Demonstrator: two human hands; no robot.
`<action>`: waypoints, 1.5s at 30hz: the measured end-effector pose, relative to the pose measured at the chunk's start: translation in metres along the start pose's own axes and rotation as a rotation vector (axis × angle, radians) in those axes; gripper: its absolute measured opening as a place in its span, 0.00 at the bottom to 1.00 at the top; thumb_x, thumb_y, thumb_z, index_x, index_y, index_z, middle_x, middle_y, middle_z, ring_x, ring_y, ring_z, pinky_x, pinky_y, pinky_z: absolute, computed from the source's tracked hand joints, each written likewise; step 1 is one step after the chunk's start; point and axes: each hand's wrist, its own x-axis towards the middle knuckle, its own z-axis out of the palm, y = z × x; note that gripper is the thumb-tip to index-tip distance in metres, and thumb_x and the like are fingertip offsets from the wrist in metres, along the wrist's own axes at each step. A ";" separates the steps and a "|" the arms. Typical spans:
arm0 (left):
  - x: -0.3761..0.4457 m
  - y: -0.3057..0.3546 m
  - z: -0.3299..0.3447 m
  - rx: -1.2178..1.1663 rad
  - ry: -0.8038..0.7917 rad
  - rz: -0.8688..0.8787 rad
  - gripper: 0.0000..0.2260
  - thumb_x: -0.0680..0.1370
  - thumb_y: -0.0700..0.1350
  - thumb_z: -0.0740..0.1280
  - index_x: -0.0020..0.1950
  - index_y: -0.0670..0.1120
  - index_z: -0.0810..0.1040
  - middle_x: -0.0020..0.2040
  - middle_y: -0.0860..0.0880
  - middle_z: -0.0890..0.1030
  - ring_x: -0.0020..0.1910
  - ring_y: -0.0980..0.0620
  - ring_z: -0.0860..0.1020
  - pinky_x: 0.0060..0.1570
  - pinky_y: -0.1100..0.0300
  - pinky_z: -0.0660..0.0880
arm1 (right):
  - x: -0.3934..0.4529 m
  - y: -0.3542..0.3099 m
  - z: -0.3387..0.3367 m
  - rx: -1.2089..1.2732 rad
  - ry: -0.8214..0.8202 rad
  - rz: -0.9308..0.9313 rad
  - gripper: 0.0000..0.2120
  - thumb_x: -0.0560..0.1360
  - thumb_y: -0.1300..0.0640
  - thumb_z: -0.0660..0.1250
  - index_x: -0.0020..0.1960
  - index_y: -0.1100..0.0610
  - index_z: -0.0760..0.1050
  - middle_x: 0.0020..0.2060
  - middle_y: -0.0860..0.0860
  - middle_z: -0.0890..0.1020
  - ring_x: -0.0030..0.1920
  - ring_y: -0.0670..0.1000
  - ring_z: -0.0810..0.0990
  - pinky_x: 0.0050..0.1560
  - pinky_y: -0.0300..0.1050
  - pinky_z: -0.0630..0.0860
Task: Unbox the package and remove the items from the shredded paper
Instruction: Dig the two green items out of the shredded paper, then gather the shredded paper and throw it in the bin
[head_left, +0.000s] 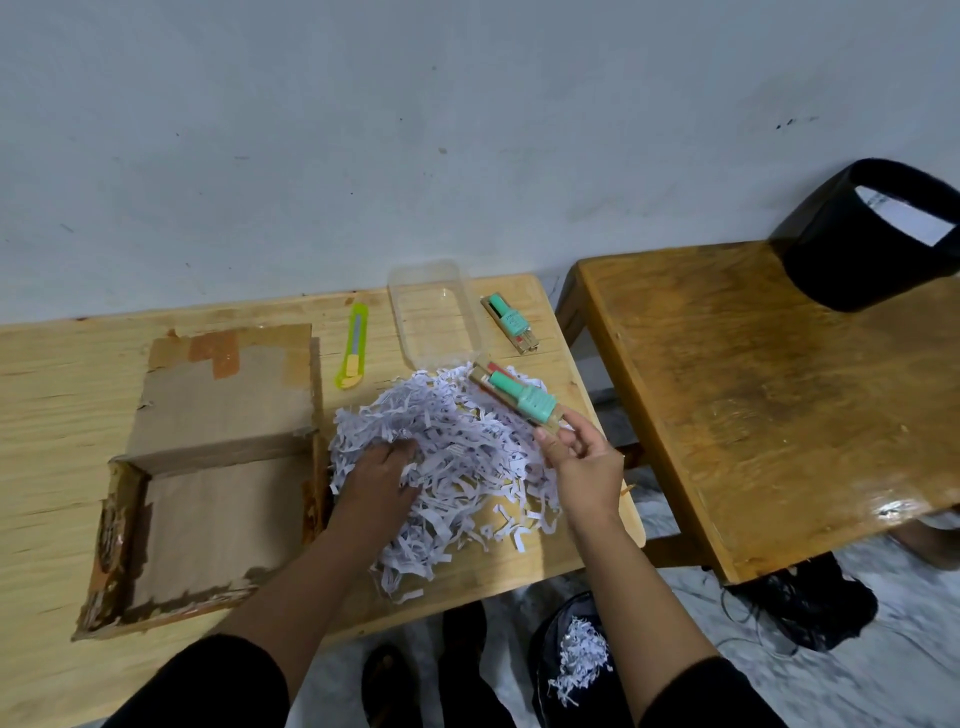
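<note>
Pinched in the right hand (582, 462), one carded teal bottle (522, 397) hangs over the shredded paper (457, 457) heaped right of the emptied cardboard box (218, 467), another carded bottle (511, 322) already lies far-right, while the left hand (379, 473), fingers spread, digs for any remainder.

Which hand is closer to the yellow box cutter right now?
Left. The left hand digs in the shredded paper just below the box cutter; the right hand sits farther right, holding a green packaged item.
</note>
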 end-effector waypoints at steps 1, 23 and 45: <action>0.000 0.000 0.000 -0.002 0.003 0.001 0.24 0.74 0.40 0.69 0.69 0.44 0.68 0.66 0.43 0.71 0.68 0.44 0.66 0.65 0.53 0.66 | 0.005 -0.004 0.002 0.032 0.033 -0.002 0.21 0.70 0.67 0.70 0.62 0.60 0.73 0.42 0.52 0.83 0.36 0.38 0.81 0.37 0.29 0.77; 0.003 0.006 0.009 0.015 0.044 -0.073 0.27 0.73 0.38 0.68 0.70 0.49 0.66 0.54 0.45 0.73 0.52 0.46 0.72 0.51 0.57 0.73 | 0.142 0.007 0.036 -0.133 0.343 0.185 0.19 0.70 0.62 0.72 0.60 0.56 0.76 0.49 0.53 0.81 0.52 0.51 0.79 0.51 0.43 0.76; -0.006 0.011 -0.036 0.355 -0.238 -0.041 0.60 0.56 0.62 0.78 0.71 0.64 0.35 0.73 0.45 0.29 0.72 0.42 0.31 0.71 0.41 0.47 | 0.087 0.015 -0.055 -0.853 -0.745 -0.252 0.53 0.55 0.47 0.80 0.73 0.42 0.54 0.74 0.45 0.54 0.69 0.41 0.53 0.70 0.45 0.58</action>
